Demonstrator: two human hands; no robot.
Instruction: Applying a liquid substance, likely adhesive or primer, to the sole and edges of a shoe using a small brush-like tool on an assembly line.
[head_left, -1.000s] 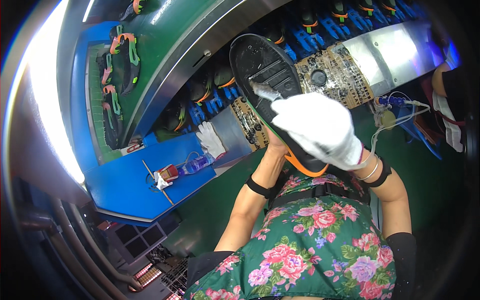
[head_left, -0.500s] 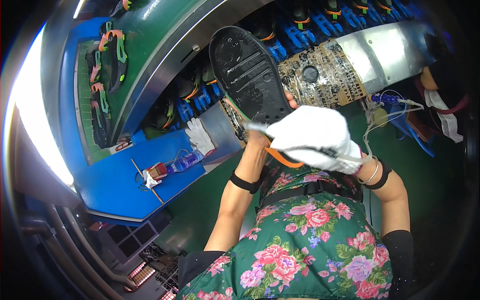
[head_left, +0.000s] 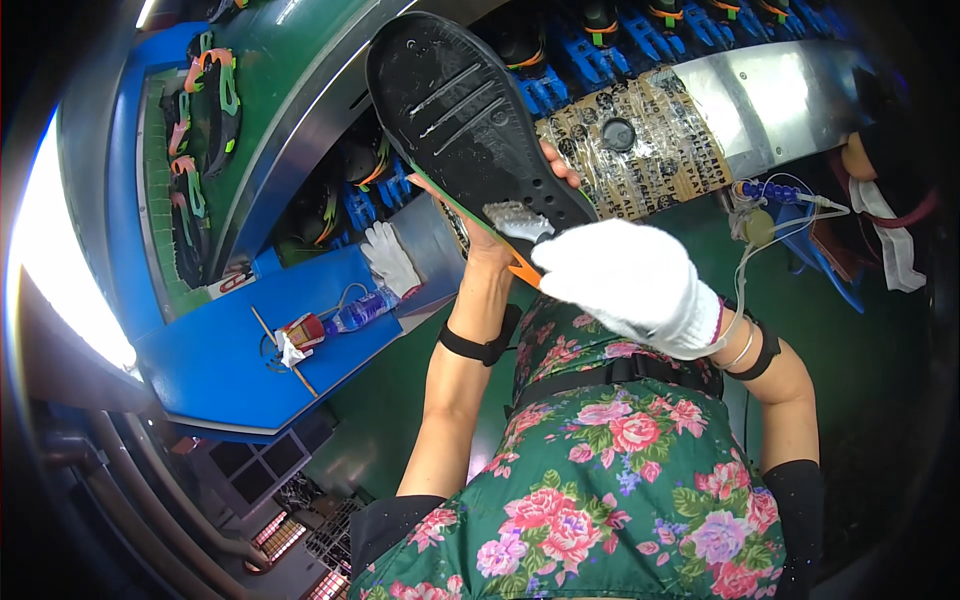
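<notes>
Above our green apron printed with pink flowers [head_left: 635, 432], we have the long black ridged shoe sole [head_left: 455, 115] slanted, its underside toward us; our bare left hand [head_left: 482, 243] is curled round it from beneath, thumb along the left edge, fingertips showing at the right; our right hand [head_left: 630, 285], in a white cloth glove, pinches a small brush with greyish bristles [head_left: 517, 217]. Half a second ago those bristles were past the sole's left edge, by our left wrist; now they are over the narrower near end, close to the small round holes, though we cannot tell how firmly they press; the sole has shifted leftward and farther from our body; the spare white glove [head_left: 390, 258] stays beside the blue-tinted plastic bottle [head_left: 362, 311].
</notes>
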